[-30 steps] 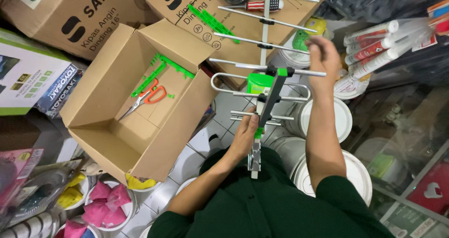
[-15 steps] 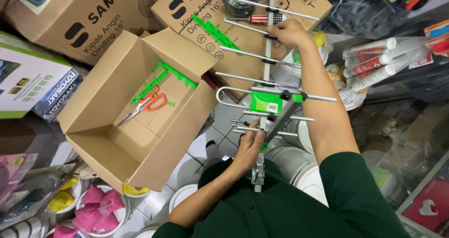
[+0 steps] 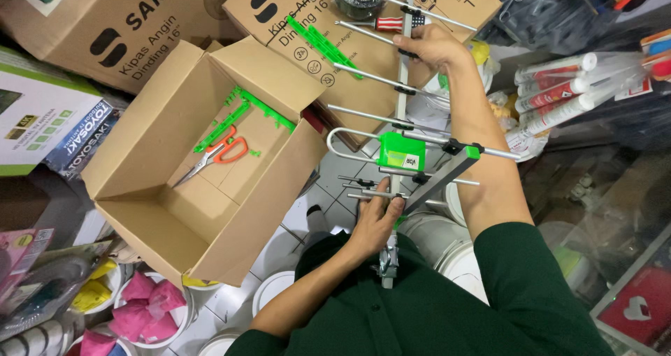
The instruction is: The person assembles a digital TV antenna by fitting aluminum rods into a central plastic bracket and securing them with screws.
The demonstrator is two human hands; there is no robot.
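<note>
A metal rod antenna (image 3: 401, 104) with a green plastic box (image 3: 400, 152) and several cross rods stands in front of me. My left hand (image 3: 375, 219) grips the lower part of its boom, near a metal clamp (image 3: 387, 261). My right hand (image 3: 431, 47) holds the boom higher up, among the upper cross rods. A grey bar with a green end cap (image 3: 447, 168) angles off to the right of the boom.
An open cardboard box (image 3: 150, 139) at my left holds orange-handled scissors (image 3: 213, 157) and green plastic strips (image 3: 262, 109). Closed printed cartons (image 3: 307, 27) lie behind, with a screwdriver (image 3: 381, 24) and tape roll on one. White buckets (image 3: 426, 233) stand below, sealant tubes (image 3: 573, 90) at right.
My right hand has slid further up the antenna boom, away from me. The antenna now stands straighter and nearer the middle. My left hand keeps its hold low on the boom.
</note>
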